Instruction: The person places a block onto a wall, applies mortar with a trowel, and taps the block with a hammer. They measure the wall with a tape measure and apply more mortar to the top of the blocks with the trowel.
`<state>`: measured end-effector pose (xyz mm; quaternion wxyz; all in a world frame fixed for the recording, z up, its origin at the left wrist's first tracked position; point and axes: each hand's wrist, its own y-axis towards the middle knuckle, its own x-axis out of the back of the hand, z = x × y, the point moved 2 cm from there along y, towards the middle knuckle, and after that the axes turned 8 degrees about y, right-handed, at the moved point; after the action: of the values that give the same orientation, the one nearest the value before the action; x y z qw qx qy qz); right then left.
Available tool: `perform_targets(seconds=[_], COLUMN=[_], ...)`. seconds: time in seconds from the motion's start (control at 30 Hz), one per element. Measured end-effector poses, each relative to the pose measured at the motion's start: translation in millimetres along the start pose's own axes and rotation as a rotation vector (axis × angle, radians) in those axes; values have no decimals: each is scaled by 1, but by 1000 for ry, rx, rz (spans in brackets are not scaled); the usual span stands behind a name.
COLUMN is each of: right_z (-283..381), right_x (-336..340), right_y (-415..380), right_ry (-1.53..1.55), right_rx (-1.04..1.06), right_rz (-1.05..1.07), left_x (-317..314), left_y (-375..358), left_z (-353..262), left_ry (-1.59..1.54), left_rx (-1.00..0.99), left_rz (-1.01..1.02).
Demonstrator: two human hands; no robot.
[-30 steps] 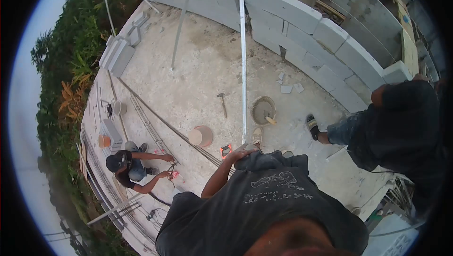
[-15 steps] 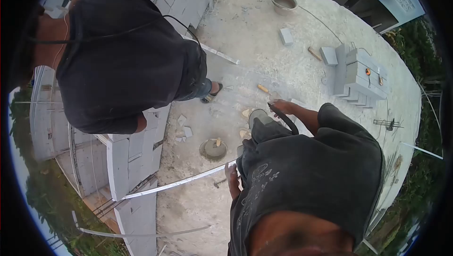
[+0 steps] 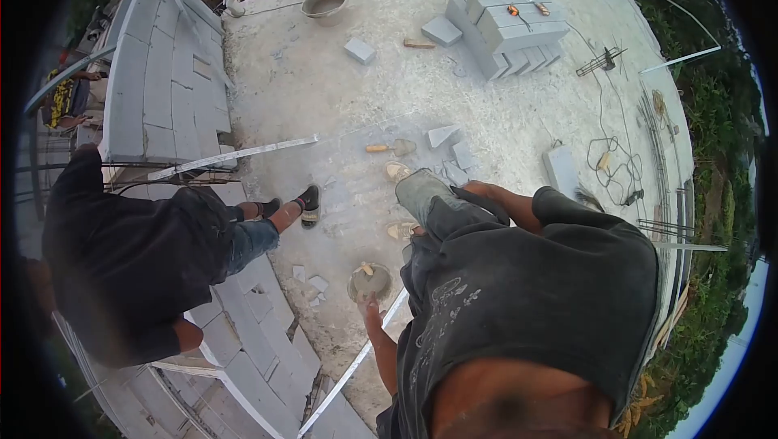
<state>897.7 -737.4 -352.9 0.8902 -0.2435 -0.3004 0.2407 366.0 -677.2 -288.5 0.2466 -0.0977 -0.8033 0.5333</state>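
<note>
My left hand (image 3: 369, 306) is over the near rim of a round bucket (image 3: 354, 283) of grey mortar. A tool's wooden handle (image 3: 367, 270) stands in the mortar, just beyond my fingers; whether they grip anything is too small to tell. My right hand (image 3: 478, 189) is by my right thigh, at a black curved strip (image 3: 490, 202) whose nature is unclear, and its fingers are mostly hidden. A trowel (image 3: 401, 147) and broken pale block pieces (image 3: 443, 135) lie on the floor beyond my feet.
A co-worker (image 3: 146, 265) in dark clothes is at the left, by block walls (image 3: 166, 74). A long pale metal bar (image 3: 352, 368) slants beside my left arm. Stacked blocks (image 3: 519, 30), a basin (image 3: 325, 6) and a tangled cord (image 3: 620, 168) lie farther off.
The view has turned to the right. My left hand has moved from beside the metal bar to the mortar bucket. The co-worker appears farther left and lower, with both feet now visible.
</note>
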Motion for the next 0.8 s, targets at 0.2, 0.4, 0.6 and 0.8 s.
perform_targets(seconds=[0.2,0.4,0.6,0.8], right_z=[34,-9,-15,-4], right_x=[29,60,103,51], right_y=[3,4,-24,-77], right_ry=[-184,278,587,331], right_rx=[-163,-162,-379,-179], right_rz=[-61,-538,-550,-109], left_x=[-40,-88,-104,-70], left_y=[30,-9,-23,27], left_z=[-76,-159,-156,-140], left_ry=[72,-61,-13,155], left_rx=[-179,-134,-60,-6], left_rz=[75,146,192,341])
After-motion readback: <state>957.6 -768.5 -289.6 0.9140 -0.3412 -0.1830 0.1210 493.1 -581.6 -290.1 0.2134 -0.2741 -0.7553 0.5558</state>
